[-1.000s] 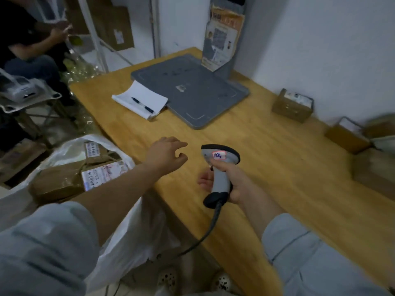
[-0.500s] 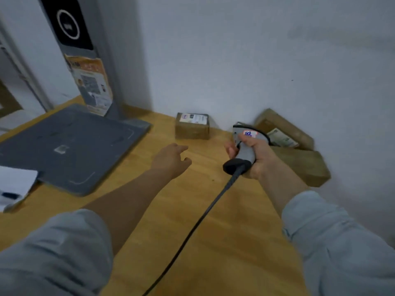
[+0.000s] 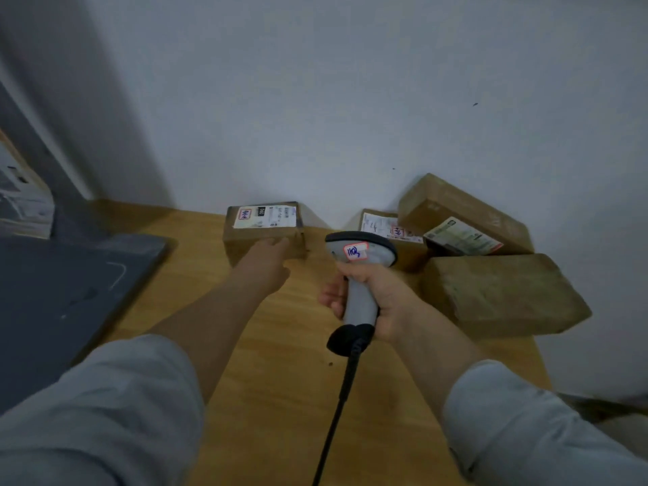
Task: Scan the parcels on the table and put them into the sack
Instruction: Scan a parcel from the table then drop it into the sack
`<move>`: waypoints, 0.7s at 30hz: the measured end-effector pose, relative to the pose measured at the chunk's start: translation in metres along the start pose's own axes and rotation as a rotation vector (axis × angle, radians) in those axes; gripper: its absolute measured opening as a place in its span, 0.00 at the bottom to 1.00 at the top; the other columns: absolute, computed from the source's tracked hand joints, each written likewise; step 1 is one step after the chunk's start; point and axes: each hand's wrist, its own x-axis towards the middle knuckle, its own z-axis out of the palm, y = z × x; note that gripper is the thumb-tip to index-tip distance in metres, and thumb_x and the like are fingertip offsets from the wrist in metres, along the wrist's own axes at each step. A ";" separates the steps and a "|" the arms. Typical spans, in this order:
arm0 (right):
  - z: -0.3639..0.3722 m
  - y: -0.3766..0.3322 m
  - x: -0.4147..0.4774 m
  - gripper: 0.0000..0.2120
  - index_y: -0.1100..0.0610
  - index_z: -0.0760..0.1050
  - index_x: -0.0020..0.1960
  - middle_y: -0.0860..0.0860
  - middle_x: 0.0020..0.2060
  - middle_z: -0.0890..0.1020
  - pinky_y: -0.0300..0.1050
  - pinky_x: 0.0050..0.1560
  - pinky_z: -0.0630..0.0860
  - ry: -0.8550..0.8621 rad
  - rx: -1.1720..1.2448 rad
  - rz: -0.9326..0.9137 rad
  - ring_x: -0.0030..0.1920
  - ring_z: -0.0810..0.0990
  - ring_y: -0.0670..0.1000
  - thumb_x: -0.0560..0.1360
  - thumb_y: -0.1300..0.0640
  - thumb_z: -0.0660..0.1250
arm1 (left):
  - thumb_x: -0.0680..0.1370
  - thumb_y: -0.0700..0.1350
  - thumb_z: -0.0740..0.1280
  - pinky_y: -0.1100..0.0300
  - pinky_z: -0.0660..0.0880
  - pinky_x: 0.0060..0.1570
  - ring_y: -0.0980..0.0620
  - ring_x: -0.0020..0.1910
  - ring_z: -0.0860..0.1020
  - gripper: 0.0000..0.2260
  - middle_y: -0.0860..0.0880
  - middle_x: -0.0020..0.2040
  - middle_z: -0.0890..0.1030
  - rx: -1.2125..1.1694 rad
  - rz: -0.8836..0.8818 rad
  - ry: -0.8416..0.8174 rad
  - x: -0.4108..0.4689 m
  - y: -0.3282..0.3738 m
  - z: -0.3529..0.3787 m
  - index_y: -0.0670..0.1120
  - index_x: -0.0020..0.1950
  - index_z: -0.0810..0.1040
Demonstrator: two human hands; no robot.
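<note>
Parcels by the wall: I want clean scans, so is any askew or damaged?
Yes: the long cardboard box lies tilted on neighbouring parcels against the wall, not flat on the table. Damage cannot be judged.

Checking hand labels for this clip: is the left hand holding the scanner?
No, the right hand grips the scanner; the left hand is open at the small parcel.
</note>
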 end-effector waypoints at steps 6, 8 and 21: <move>0.008 0.007 0.043 0.08 0.62 0.71 0.45 0.57 0.26 0.81 0.37 0.24 0.75 0.000 0.015 0.014 0.25 0.81 0.53 0.77 0.58 0.66 | 0.80 0.38 0.60 0.32 0.53 0.70 0.41 0.77 0.44 0.34 0.46 0.79 0.48 0.187 -0.009 0.025 0.071 -0.003 0.019 0.59 0.78 0.45; 0.009 0.009 0.051 0.07 0.62 0.71 0.46 0.57 0.27 0.81 0.37 0.23 0.76 -0.006 0.013 0.015 0.25 0.81 0.53 0.77 0.58 0.66 | 0.80 0.39 0.60 0.29 0.48 0.68 0.39 0.77 0.41 0.36 0.47 0.79 0.43 0.195 -0.024 -0.004 0.084 -0.002 0.017 0.62 0.77 0.42; -0.009 0.020 0.024 0.07 0.63 0.72 0.50 0.58 0.26 0.81 0.38 0.23 0.76 0.071 0.047 -0.011 0.24 0.81 0.53 0.77 0.59 0.66 | 0.72 0.59 0.71 0.33 0.56 0.68 0.41 0.72 0.60 0.25 0.49 0.70 0.65 0.040 0.088 0.033 0.047 -0.007 0.027 0.54 0.65 0.69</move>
